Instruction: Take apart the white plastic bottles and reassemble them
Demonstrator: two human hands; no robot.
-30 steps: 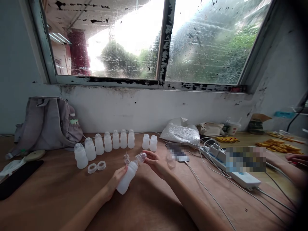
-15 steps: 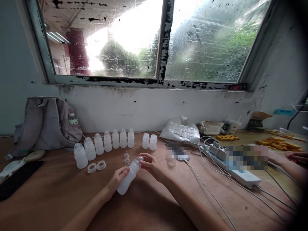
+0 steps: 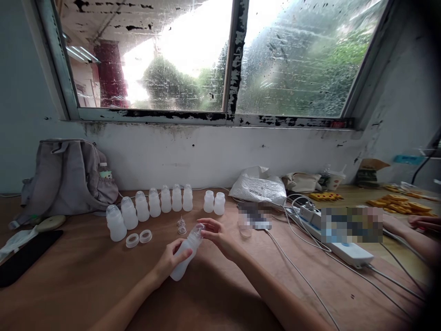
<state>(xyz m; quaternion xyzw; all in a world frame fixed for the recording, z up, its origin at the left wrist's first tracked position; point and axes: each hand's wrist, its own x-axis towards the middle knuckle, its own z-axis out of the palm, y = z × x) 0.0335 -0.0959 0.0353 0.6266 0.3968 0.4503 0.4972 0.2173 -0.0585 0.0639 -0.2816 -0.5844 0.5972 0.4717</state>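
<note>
Head view, as I see it from my remote seat: a translucent white, waisted plastic bottle [image 3: 179,272] tilts between the two hands, low at the brown tabletop [image 3: 86,276]. My left hand [image 3: 167,261] wraps its fingers around the body, thumb across the front; my right hand [image 3: 217,238] pinches the clear domed plastic cap [image 3: 196,231] at the upper end, thumb against fingertips. I cannot tell whether the cap is fully seated.

Seven matching capped bottles [image 3: 155,204], in a curved row behind, look done to me. Two open-necked white bottles [image 3: 219,205] stand uncapped, so I judge them unfinished; two loose white plastic rings [image 3: 132,246] and small clear plastic nipples [image 3: 181,226] lie unfitted, the nipples just beyond the held bottle.

Right of my right forearm, a thin white cable [image 3: 295,272] is the nearest obstruction, near a long white power strip [image 3: 358,258]. Farther right reaches another person's forearm [image 3: 411,236]; a grey fabric backpack [image 3: 64,177] leans at far left.
</note>
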